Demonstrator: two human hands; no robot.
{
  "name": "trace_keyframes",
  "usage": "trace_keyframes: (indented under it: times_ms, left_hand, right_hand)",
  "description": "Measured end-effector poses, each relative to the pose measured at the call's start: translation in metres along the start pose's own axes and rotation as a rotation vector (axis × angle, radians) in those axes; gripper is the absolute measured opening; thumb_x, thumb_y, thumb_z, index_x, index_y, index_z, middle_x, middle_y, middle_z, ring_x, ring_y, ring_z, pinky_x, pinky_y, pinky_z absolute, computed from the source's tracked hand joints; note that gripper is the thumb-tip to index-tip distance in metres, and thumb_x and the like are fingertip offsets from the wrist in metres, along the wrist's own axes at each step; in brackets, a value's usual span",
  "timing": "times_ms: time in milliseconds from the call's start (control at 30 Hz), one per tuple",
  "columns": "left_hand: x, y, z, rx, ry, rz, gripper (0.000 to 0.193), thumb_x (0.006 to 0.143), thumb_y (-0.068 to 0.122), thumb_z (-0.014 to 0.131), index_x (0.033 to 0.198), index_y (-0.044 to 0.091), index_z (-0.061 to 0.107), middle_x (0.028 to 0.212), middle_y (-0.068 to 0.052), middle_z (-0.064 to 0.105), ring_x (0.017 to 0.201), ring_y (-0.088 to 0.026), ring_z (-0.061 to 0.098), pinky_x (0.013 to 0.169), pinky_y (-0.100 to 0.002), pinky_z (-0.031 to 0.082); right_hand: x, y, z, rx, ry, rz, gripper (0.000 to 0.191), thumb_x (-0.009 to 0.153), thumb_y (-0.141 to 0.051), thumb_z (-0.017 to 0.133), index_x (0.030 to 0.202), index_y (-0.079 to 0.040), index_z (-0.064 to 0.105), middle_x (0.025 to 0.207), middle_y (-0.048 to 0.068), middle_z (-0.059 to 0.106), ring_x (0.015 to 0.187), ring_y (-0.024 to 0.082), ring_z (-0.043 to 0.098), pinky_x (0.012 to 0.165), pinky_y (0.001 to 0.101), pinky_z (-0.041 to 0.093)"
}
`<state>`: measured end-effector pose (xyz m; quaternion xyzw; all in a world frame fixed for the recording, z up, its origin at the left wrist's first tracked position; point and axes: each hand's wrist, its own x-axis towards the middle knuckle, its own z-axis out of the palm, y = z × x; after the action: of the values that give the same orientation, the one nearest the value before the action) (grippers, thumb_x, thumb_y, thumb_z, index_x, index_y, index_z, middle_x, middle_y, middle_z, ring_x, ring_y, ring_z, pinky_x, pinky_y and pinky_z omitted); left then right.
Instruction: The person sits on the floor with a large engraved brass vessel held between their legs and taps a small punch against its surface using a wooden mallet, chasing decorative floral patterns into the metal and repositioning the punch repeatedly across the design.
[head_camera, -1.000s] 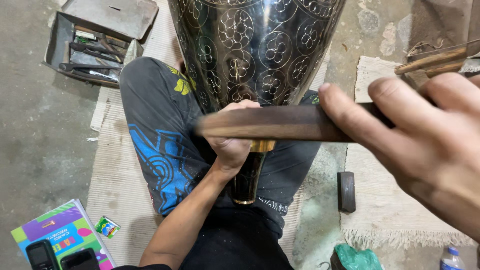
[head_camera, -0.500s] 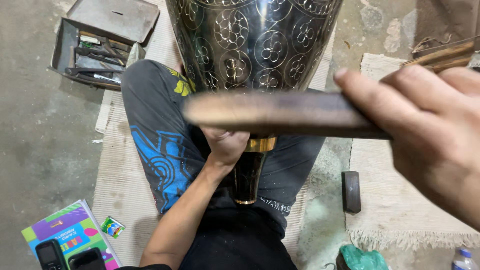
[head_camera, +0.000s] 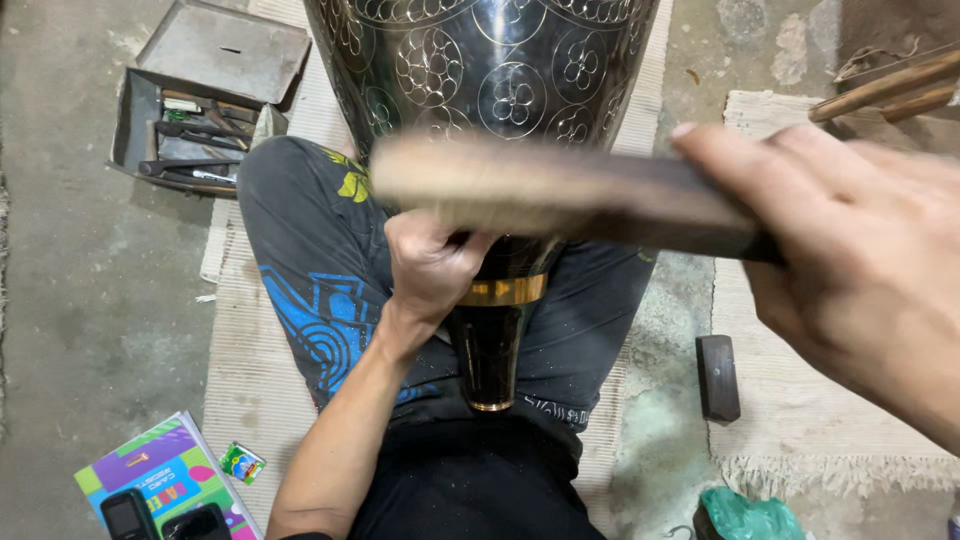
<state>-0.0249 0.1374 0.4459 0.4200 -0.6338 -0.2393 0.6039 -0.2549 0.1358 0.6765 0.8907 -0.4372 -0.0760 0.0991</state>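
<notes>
A large dark metal vase (head_camera: 490, 70) with engraved flower circles lies across my lap, its narrow neck with a gold band (head_camera: 497, 330) pointing toward me. My left hand (head_camera: 430, 265) is closed against the vase just above the neck; what it pinches is hidden under the fingers. My right hand (head_camera: 860, 270), close to the camera, grips a long flat wooden stick (head_camera: 540, 190), blurred and held level over the vase and over my left hand.
An open grey metal toolbox (head_camera: 205, 110) with several tools sits at the far left. A colourful booklet (head_camera: 165, 475) with two phones lies near left. A small dark block (head_camera: 718, 377) rests on the floor at right, a green bag (head_camera: 750, 515) below it. Wooden sticks (head_camera: 885, 90) lie far right.
The wooden stick in my right hand has swung up and nearer to the camera, now blurred. My left hand stays against the vase. The view has shifted slightly.
</notes>
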Motion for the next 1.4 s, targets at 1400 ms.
trace_keyframes:
  times_ms: [1400]
  left_hand:
    - [0.009, 0.023, 0.009, 0.095, -0.285, -0.025, 0.019, 0.089, 0.0, 0.082, 0.104, 0.002, 0.07, 0.093, -0.012, 0.076, 0.083, -0.024, 0.077, 0.072, -0.03, 0.059]
  right_hand:
    - [-0.051, 0.019, 0.051, 0.193, 0.031, 0.147, 0.061, 0.08, -0.005, 0.074, 0.139, -0.012, 0.06, 0.09, 0.007, 0.063, 0.077, 0.026, 0.067, 0.066, 0.0386, 0.053]
